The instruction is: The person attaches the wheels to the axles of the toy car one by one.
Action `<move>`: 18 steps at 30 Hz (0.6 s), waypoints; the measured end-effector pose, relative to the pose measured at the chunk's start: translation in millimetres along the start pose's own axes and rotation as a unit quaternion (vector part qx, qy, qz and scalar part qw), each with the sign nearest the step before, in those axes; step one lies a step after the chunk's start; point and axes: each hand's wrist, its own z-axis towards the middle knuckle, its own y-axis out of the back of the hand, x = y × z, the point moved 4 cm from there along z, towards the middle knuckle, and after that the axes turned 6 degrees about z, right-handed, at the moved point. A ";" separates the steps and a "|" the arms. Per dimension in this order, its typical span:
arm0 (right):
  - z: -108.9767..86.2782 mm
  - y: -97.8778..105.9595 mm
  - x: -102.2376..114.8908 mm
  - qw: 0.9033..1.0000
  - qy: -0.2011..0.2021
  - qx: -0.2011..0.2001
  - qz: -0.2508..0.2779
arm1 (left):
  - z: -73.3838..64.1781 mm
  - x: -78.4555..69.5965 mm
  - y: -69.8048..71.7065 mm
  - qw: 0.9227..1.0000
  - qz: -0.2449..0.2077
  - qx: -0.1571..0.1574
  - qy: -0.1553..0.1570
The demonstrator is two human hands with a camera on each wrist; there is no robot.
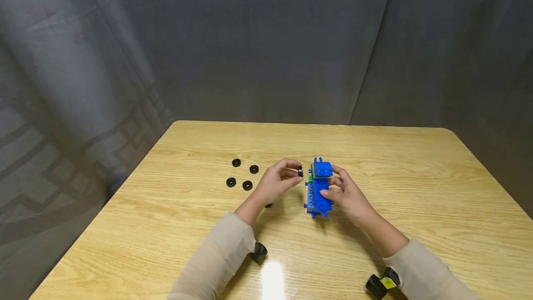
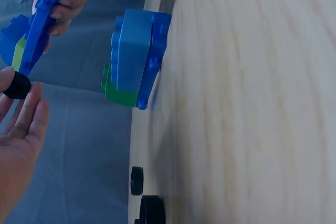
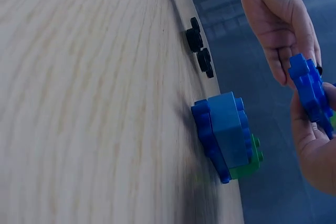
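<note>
My left hand point(image 1: 278, 180) pinches a small black toy wheel point(image 1: 300, 171) between thumb and fingertips. Just to its right, my right hand point(image 1: 349, 194) grips a blue toy-brick vehicle base point(image 3: 311, 90), with thumb on its studded face. The base has short axle pegs along its side and a raised blue block point(image 1: 323, 169) at the far end. In the left wrist view the wheel point(image 2: 17, 85) is close against the base's end. Below the hands, a second blue vehicle point(image 2: 134, 51) with a green brick point(image 2: 122, 96) stands on the table, largely hidden by the base in the head view.
Several black wheels lie on the wooden table point(image 1: 416, 175) left of my left hand, among them one wheel point(image 1: 247, 185) near its wrist and another point(image 1: 236, 162) farther back. Grey curtains point(image 1: 266, 50) hang behind the table. Black camera mounts point(image 1: 259, 253) hang below the sleeves.
</note>
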 end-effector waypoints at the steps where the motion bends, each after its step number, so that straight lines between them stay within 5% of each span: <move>1: 0.0 -0.8 -0.4 1.000 0.001 0.000 0.003 | 1.3 3.2 -1.3 1.000 -0.001 -0.001 0.002; 6: 0.5 -5.0 -2.7 1.000 0.010 0.007 0.026 | 1.7 4.7 -4.6 1.000 -0.011 -0.004 -0.002; 13: -0.3 -9.6 -3.0 0.999 0.022 0.018 0.044 | -5.2 -14.7 -3.5 1.000 -0.024 -0.001 -0.003; 18: -0.6 -11.1 -2.8 0.999 0.021 0.015 0.038 | -2.2 -6.6 -4.8 1.000 -0.020 -0.004 -0.005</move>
